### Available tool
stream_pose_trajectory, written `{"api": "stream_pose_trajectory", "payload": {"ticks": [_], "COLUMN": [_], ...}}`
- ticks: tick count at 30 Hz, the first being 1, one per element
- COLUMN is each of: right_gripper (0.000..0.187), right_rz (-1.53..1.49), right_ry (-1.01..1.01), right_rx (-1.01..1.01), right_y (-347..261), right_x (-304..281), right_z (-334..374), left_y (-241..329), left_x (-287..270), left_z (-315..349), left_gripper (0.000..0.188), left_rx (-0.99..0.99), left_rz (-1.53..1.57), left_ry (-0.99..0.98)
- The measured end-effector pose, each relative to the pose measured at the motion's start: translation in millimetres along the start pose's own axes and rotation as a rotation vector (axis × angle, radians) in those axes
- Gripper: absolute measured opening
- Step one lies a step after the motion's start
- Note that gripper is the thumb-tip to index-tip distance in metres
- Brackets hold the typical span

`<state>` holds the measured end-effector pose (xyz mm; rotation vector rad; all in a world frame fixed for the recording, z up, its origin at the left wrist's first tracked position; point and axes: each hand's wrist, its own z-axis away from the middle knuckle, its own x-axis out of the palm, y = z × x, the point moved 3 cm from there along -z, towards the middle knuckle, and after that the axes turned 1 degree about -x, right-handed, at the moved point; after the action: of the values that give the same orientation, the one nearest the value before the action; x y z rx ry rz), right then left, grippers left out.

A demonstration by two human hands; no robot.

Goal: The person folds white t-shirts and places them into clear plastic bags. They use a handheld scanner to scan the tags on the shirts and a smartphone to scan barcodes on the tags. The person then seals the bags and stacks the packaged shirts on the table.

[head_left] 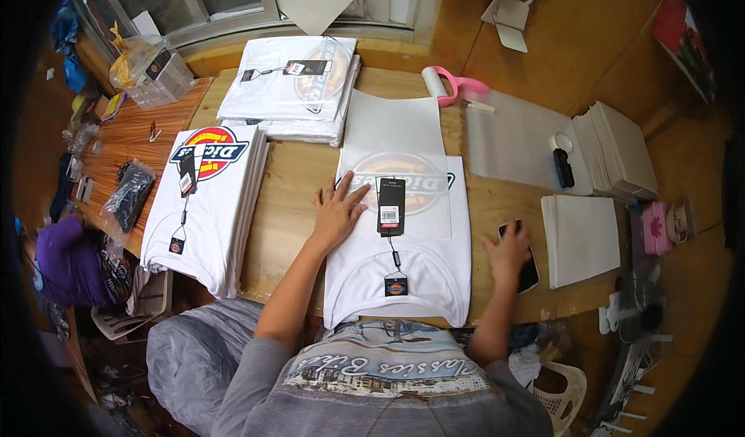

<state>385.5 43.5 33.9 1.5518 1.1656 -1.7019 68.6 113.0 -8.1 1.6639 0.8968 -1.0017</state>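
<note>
A folded white T-shirt (361, 270) with a round printed logo lies in front of me. A translucent sheet (396, 123) covers its print and reaches past its far edge. On top rests a black hang tag (391, 204), strung to a small black label (396, 286) near the collar. My left hand (339, 208) is flat on the shirt's left side, fingers spread, its fingertips at the sheet's edge. To the right, my right hand (508, 252) is over a dark phone (528, 272) on the table, thumb and fingers apart. The hand partly hides the phone.
Stacks of folded white shirts stand at the left (206, 212) and at the back (287, 88). A pink-handled roller (442, 88) lies behind the sheet. On the right are clear film (512, 138), a tape roll (560, 142) and white card stacks (582, 239). A bagged dark item (129, 196) lies far left.
</note>
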Motion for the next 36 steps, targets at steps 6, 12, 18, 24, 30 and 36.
{"api": "stream_pose_trajectory", "payload": {"ticks": [6,12,18,24,30,36], "right_gripper": [0.091,0.082,0.081,0.072,0.049,0.027], "right_rz": [-0.156,-0.334,-0.786,-0.530,-0.415,-0.527], "right_ry": [-0.283,-0.119,-0.135,-0.335,-0.506,-0.174], "right_rx": [0.035,-0.056,-0.512,-1.004,-1.067,-1.109], "right_y": [76.2,86.1,-13.5,-124.7,-129.9,-163.1], "right_x": [2.2,4.8,-15.8,5.4,43.8,75.3], "right_z": [7.5,-0.5,-14.8,-19.5,-42.4,-84.5], "left_y": [1.7,4.2,1.8,-1.4,-1.3,17.2], "left_x": [-1.4,-3.9,-2.6,-3.6,-14.1,9.5], "left_z": [-1.7,-1.4,-0.4,-3.0,-20.1,-86.3], "left_gripper": [0.036,0.036,0.035,0.034,0.028,0.025], "left_rx": [0.040,0.043,0.047,0.076,-0.066,0.202], "left_rz": [-0.041,-0.035,-0.061,-0.042,-0.005,0.164], "left_ry": [0.027,0.025,0.022,0.056,-0.023,0.033]}}
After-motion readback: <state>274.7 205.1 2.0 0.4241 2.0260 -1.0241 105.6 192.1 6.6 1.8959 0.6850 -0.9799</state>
